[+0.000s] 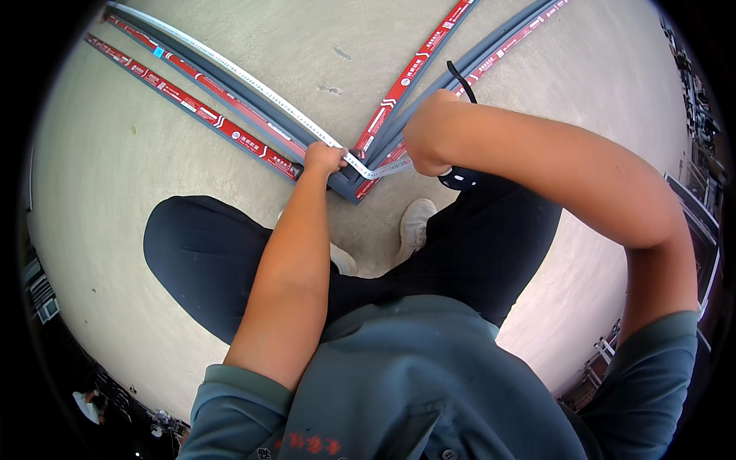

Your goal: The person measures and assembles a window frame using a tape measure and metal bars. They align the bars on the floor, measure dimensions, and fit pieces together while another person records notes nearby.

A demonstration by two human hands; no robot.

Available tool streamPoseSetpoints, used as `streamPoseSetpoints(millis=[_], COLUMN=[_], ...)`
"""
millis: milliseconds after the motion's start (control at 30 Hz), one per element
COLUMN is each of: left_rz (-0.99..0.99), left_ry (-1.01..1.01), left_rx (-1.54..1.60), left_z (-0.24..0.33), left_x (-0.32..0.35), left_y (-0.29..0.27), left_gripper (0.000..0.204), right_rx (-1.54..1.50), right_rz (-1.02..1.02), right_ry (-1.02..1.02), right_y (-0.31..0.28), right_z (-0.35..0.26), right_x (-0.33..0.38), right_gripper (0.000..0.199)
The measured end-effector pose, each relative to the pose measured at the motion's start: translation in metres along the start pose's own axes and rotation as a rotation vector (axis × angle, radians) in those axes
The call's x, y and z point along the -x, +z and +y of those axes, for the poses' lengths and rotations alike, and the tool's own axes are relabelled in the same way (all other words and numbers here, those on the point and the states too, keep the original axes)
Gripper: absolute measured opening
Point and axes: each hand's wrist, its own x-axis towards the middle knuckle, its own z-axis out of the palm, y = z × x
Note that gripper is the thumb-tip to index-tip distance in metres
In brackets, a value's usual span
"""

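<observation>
A dark grey profile frame with red film strips point(383, 107) lies on the floor, its two sides meeting at a corner point(349, 184) just ahead of my feet. A white tape measure blade point(253, 80) stretches along the left side from the far end to this corner, where it bends up toward the right. My left hand point(326, 157) is closed on the blade at the corner, pressing it by the frame. To the right, my right hand point(431, 134) grips the tape measure case point(460, 179), dark with white marks and mostly hidden. A black strap point(461, 83) sticks out beyond that hand.
At the far left end of the frame, part of another person's hand point(101, 14) shows. A separate red-filmed bar point(192, 103) lies left of the frame. Racks and metal parts point(694, 222) line the right edge. My shoes point(416, 226) stand close to the corner.
</observation>
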Motion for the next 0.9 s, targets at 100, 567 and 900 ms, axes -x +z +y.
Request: streamPoseSetpoints(millis=[100, 567, 900], left_rz=[-0.013, -0.028, -0.026], left_ry=[-0.009, -0.021, -0.029], left_rx=[0.040, 0.094, 0.095], left_z=[0.0007, 0.0008, 0.0052], left_x=[0.0019, 0.0043, 0.0092], left_y=[-0.0005, -0.0011, -0.0005], left_gripper=[0.017, 0.014, 0.014], right_rx=[0.012, 0.059, 0.036], right_rz=[0.024, -0.038, -0.038], right_ry=[-0.047, -0.055, -0.039], right_y=[-0.0013, -0.0057, -0.0019], right_z=[0.0020, -0.0002, 0.0004], right_x=[0.0041, 0.0051, 0.0050], right_gripper=[0.031, 0.034, 0.033])
